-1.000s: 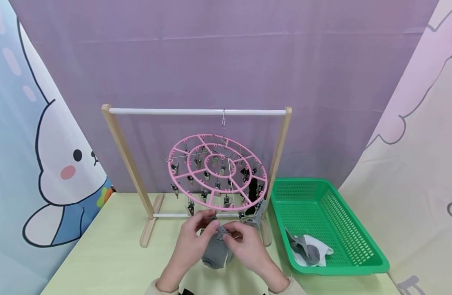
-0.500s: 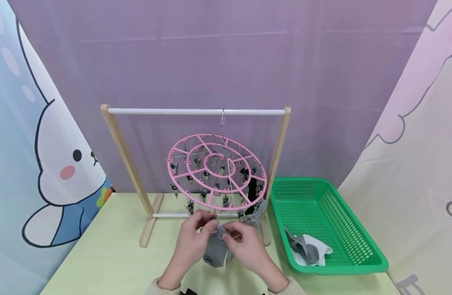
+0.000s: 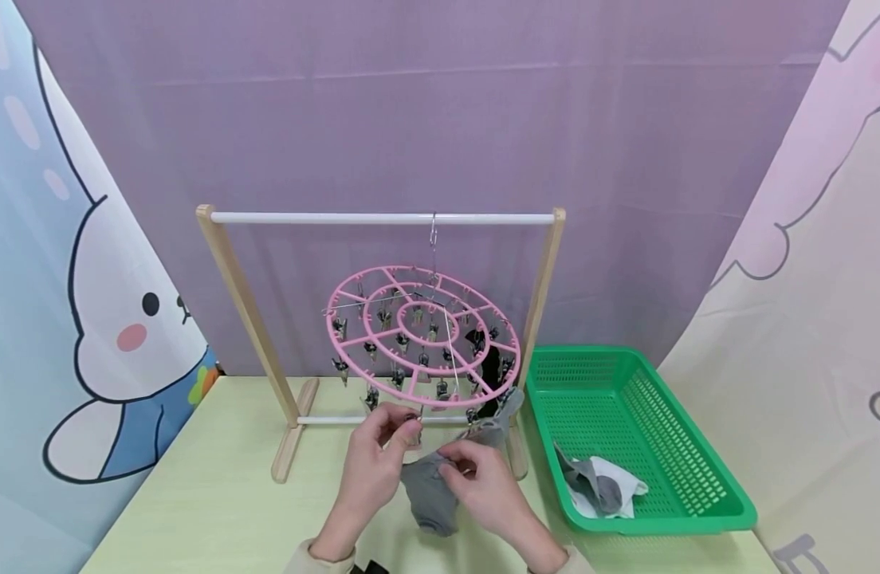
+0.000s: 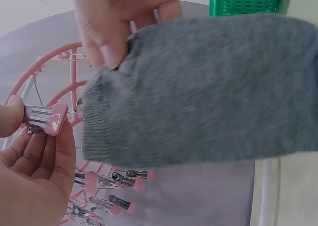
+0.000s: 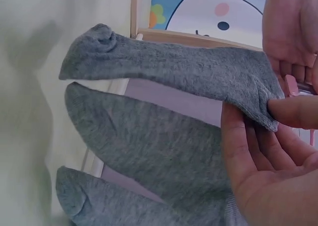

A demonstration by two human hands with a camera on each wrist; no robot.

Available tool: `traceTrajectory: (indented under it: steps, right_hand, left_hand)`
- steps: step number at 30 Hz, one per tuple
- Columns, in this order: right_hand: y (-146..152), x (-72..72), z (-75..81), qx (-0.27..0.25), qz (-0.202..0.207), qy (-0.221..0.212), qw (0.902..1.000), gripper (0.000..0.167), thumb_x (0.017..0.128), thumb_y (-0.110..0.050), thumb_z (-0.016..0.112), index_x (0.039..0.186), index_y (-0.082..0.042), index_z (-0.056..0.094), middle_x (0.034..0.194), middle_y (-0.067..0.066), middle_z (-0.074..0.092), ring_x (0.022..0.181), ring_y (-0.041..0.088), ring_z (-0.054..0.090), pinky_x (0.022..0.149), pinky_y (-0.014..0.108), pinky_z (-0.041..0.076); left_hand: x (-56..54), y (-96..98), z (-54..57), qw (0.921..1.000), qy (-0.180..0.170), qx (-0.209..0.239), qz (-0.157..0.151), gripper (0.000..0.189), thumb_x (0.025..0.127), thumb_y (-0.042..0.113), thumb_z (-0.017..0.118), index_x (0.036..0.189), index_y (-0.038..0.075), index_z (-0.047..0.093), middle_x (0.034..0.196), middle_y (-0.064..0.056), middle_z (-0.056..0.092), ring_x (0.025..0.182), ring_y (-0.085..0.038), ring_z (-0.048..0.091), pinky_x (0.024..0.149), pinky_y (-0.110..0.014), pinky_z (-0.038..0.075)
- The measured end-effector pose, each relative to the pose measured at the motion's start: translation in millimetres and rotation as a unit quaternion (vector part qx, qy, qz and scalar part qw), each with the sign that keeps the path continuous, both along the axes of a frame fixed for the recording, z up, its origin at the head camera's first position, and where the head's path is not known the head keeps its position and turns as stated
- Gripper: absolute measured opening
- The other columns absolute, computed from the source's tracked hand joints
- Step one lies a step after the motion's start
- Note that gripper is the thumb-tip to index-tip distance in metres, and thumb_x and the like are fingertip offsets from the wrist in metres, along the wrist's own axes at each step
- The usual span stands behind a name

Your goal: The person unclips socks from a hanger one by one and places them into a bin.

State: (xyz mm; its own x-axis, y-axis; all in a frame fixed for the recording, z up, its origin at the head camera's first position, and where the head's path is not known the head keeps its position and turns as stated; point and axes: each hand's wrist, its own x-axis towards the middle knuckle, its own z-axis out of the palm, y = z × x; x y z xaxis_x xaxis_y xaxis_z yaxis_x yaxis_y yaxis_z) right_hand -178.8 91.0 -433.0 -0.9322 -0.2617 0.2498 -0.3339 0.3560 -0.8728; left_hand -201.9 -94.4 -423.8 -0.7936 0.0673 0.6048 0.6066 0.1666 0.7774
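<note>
Under the round pink rack's edge (image 3: 440, 404), metal clip (image 4: 42, 117) is pinched by left hand (image 3: 368, 458), grey knit sock (image 4: 198, 97) by right hand (image 3: 479, 488); cuff-clipping seemingly awaits alignment.

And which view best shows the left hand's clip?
The left wrist view: the clip appears large, pink tip and metal body visible. The head view shows it small, partly hidden; the right wrist view, apparently only its pink tip.
</note>
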Motion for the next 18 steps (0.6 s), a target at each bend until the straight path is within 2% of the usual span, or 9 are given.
traceTrajectory:
  steps: [7, 18]
  right_hand:
    - [16.4, 5.9, 5.2, 0.018, 0.008, -0.020, 0.9996, 0.016, 0.098, -0.011, 0.067, 0.111, -0.005, 0.073, 0.101, 0.003, 0.072, 0.087, 0.012, 0.066, 0.074, 0.025, 0.056]
    - [50.1, 17.9, 30.6, 0.006, 0.006, -0.002, 1.0000, 0.016, 0.098, -0.012, 0.068, 0.112, -0.006, 0.073, 0.099, 0.003, 0.072, 0.084, 0.011, 0.066, 0.072, 0.026, 0.057]
  left_hand:
    - [-0.9, 0.1, 1.0, 0.9991, -0.027, 0.025, -0.020, 0.010, 0.096, 0.002, 0.067, 0.106, 0.002, 0.065, 0.090, -0.005, 0.066, 0.078, -0.018, 0.068, 0.074, -0.032, 0.061]
    - [-0.1, -4.2, 0.7, 0.9972, -0.070, 0.025, 0.001, 0.015, 0.097, 0.009, 0.068, 0.111, 0.002, 0.066, 0.093, -0.006, 0.066, 0.081, -0.017, 0.068, 0.078, -0.029, 0.060]
